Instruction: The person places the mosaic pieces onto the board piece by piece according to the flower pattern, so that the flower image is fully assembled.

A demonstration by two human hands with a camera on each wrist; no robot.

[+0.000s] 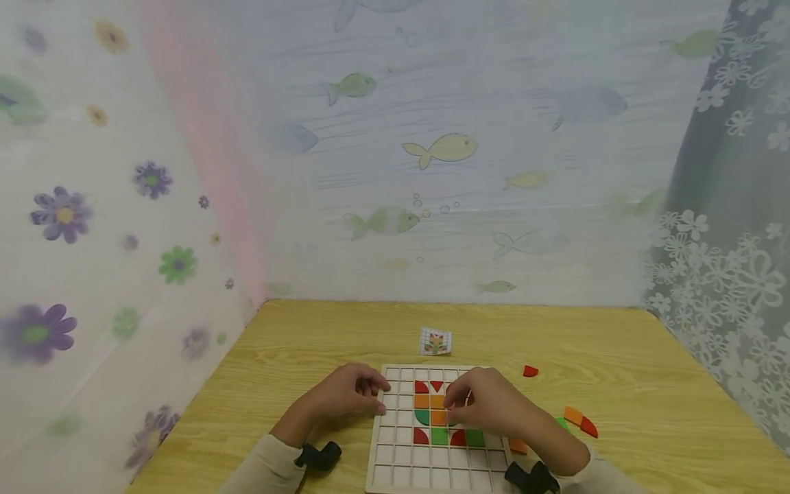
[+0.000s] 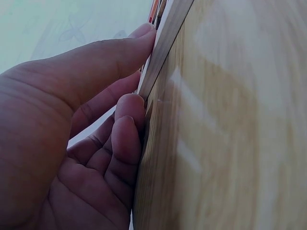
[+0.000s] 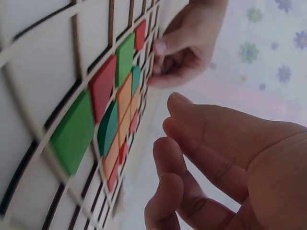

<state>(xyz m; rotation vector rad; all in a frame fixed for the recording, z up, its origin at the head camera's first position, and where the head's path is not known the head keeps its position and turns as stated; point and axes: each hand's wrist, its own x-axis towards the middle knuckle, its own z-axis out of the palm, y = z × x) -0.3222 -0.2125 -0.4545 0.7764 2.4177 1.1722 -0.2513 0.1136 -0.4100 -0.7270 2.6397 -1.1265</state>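
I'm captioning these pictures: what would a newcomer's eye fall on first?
Red, orange and green flat tiles stand out on the pale wooden grid board, with the left hand at its left edge and the right hand over its right half. Behind the yellow wood-grain table rises a pale, fish-patterned backdrop.

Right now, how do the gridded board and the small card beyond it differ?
Size: the gridded board is far larger than the card.
Make-up: the gridded board bears separate coloured pieces; the card's design looks printed.
Contact: the left hand touches the gridded board's edge; the card lies untouched.
Both carry grid lines and show red, orange and green shapes.
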